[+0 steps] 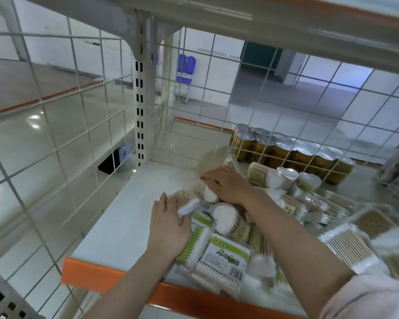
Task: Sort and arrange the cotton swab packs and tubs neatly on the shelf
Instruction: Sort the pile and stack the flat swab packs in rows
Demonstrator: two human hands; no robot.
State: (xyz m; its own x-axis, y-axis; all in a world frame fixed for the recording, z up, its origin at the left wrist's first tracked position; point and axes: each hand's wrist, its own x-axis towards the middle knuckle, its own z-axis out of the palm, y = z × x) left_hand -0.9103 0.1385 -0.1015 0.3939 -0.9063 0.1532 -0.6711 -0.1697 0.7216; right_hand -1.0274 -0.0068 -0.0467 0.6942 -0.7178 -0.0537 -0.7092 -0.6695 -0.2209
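Shelf: white board (115,217) with an orange front lip; its left part is bare, and the swab stock is heaped from the middle to the right.
Left hand: my left hand (168,226) lies flat, fingers straight, pressing the edge of a flat pack of wooden-stick swabs (186,202) at the left rim of the heap.
Right hand: my right hand (228,184) curls over a round swab tub (209,192) lying on its side, gripping it from above.
Tubs: another round tub (228,221) lies tipped, its white swab tips facing me; more tubs (286,177) stand or lean by the back mesh.
Packs: green-labelled flat packs (226,256) overlap at the front lip, with clear packs of wooden-stick swabs (352,242) to the right.
Behind mesh: foil-topped jars (286,153) of amber contents, in rows.
Hard to make out: right-hand packs are motion-blurred; labels are mostly unreadable; my right forearm hides the heap's middle.
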